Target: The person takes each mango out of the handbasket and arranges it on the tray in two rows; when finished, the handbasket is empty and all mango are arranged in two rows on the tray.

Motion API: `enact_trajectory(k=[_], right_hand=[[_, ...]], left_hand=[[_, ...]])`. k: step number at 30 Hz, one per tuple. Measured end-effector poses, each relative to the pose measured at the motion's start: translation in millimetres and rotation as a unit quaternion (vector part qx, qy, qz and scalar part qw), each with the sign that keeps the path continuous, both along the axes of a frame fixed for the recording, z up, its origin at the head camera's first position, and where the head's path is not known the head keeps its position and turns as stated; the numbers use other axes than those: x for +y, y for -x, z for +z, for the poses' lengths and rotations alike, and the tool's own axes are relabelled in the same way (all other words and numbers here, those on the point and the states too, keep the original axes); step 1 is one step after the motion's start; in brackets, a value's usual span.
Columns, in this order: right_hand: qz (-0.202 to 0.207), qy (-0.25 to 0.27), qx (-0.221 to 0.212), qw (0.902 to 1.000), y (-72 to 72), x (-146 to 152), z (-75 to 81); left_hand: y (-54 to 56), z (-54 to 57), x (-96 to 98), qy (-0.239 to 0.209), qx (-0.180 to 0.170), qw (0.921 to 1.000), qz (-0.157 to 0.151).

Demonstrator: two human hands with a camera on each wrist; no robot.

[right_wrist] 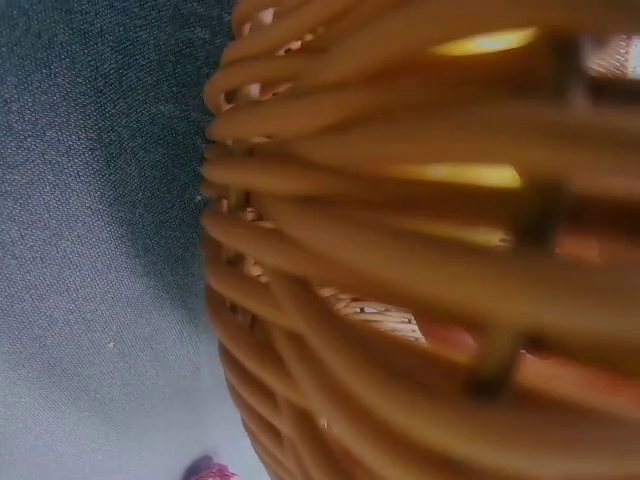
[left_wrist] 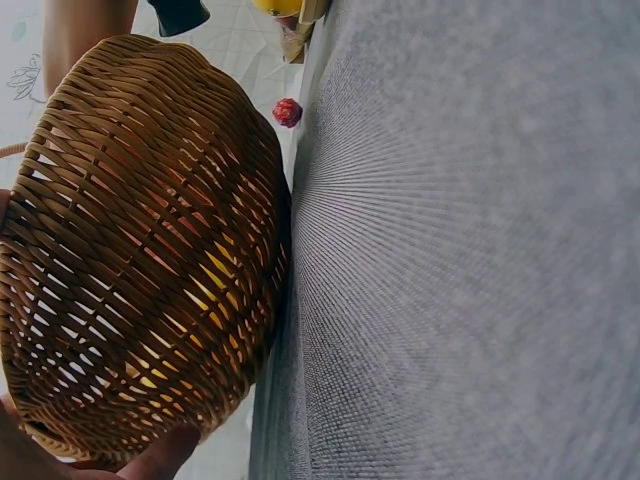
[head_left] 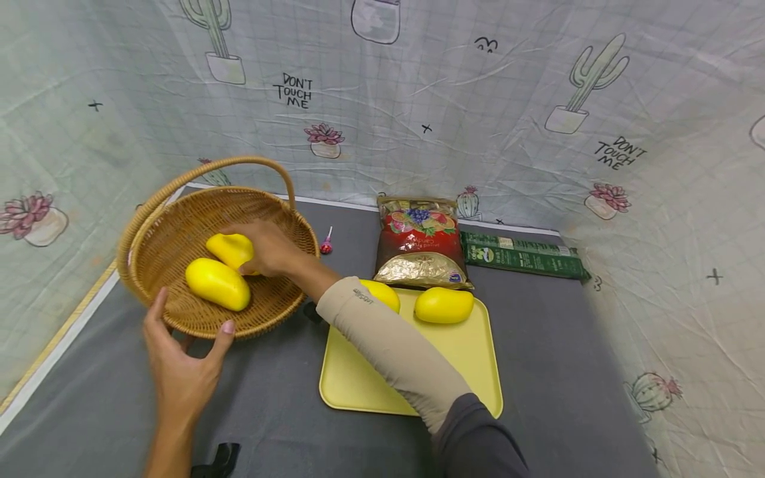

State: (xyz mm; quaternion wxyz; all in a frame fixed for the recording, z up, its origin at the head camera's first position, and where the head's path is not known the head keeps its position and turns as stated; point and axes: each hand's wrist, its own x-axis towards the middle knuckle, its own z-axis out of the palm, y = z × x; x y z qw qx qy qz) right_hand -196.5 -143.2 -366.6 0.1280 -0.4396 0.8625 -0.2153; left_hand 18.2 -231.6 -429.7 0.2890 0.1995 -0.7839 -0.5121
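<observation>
A brown wicker basket (head_left: 179, 219) with a tall arched handle stands at the left, tipped toward me. My left hand (head_left: 182, 368) grips its near rim, thumb and fingers spread along the edge; in the left wrist view, fingertips (left_wrist: 165, 452) press the woven side. Inside the basket my right hand (head_left: 265, 249) holds a yellow mango (head_left: 229, 248), its far fingers partly hidden. Another yellow mango (head_left: 218, 284) lies beside it. Through gaps in the weave, the right wrist view shows yellow patches. Two more mangoes, one (head_left: 443, 305) in full view and one (head_left: 382, 295) partly behind my sleeve, lie on a yellow tray (head_left: 346, 388).
Behind the tray are a red and gold candy bag (head_left: 421, 242) and a long green packet (head_left: 526, 255). A small lollipop (head_left: 326, 243) lies right of the basket. Dark objects, one a black piece (head_left: 221, 459), sit on the grey table. Patterned cloth (head_left: 388, 99) walls the back and sides.
</observation>
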Motion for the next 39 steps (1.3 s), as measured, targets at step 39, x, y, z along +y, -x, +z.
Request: enact_trajectory(k=[39], right_hand=[[-0.003, 0.067, 0.014, 0.9976, -23.8, 64.1, 34.3]], left_hand=[[0.2, 1.2, -1.1, -0.004, -0.003, 1.0000, -0.007]])
